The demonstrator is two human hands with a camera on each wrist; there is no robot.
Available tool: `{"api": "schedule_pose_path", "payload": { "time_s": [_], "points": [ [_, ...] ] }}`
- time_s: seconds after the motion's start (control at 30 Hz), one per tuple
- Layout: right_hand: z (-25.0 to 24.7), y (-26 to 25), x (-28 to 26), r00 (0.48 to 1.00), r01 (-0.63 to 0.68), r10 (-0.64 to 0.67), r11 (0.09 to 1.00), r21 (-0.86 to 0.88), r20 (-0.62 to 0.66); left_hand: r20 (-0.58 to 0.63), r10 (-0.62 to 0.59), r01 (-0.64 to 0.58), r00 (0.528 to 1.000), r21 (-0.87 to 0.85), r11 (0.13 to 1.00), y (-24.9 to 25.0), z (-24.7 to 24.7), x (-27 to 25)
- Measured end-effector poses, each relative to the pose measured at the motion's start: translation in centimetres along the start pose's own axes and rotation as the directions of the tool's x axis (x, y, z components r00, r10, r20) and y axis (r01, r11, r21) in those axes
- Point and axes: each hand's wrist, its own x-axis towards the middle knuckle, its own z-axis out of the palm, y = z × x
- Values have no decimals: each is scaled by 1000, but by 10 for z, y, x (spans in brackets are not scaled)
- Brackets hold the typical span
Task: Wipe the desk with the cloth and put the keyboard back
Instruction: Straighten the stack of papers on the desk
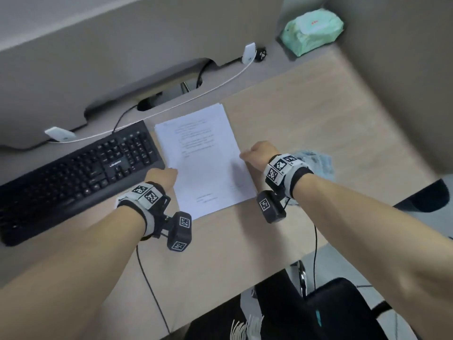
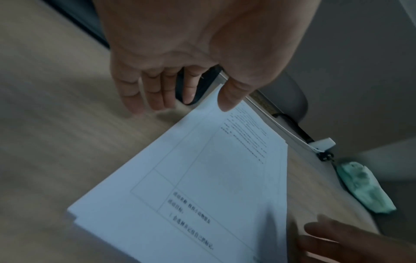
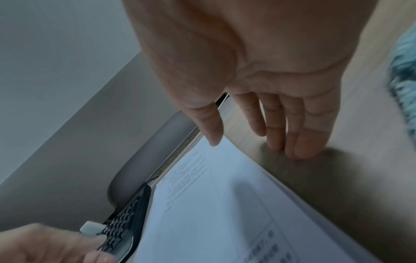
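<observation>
left hand (image 1: 163, 176): fingers straight, at the paper stack (image 1: 203, 158) left edge, likely to shift it
right hand (image 1: 258, 154): fingers loose, empty, flanking the right edge
cloth (image 1: 316, 163): lies beside it, unused
keyboard (image 1: 73, 177): lies aside at the left

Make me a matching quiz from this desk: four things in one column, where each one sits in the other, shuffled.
Things:
1. keyboard
2. stack of papers
3. green wipes pack
4. blue cloth

Places:
A. far right corner of the desk
B. between the two hands
C. left side of the desk
D. beside the right wrist

Pairs: 1-C, 2-B, 3-A, 4-D
</observation>
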Motion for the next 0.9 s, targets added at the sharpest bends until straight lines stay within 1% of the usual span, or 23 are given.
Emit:
{"api": "schedule_pose_path", "payload": {
  "time_s": [0.1,0.17,0.23,0.33,0.47,0.53,0.57,0.6,0.67,0.7,0.77,0.83,0.9],
  "points": [
    [9,-10,5,1000,-25,25,999,48,14,21,-88,91,996,-150,985,-9,-2,-2],
    [14,-15,6,999,-40,37,995,92,35,47,-96,105,994,-258,961,-10,-3,-3],
    [19,-18,7,997,-60,56,993,100,47,82,-110,132,990,-334,933,-6,-5,-2],
    [25,-21,10,995,-75,68,993,94,77,116,-110,149,987,-414,898,-4,-5,2],
    [27,-20,10,985,-94,75,988,120,157,205,-73,166,976,-484,859,-6,4,3],
    [28,-23,7,981,-64,56,997,41,184,242,-57,171,969,-479,861,-4,9,-1],
    [27,-24,5,981,-47,48,999,-10,188,239,-40,143,970,-432,890,-3,10,-2],
    [26,-24,3,982,-32,36,999,-23,186,212,-15,95,977,-373,923,-2,11,1],
    [19,-21,-4,984,13,-14,1000,8,175,151,41,0,988,-261,965,1,12,7],
    [16,-19,-6,986,43,-47,999,30,162,131,56,-25,990,-231,973,5,9,5],
    [8,-14,-13,989,92,-100,993,71,107,109,81,-51,991,-255,965,12,4,0],
    [1,-13,-18,989,134,-141,982,136,41,87,114,-80,990,-322,943,18,0,-4],
    [-9,-14,-23,982,187,-188,959,213,-19,39,184,-156,982,-376,913,28,-6,-10]
  ]
}}
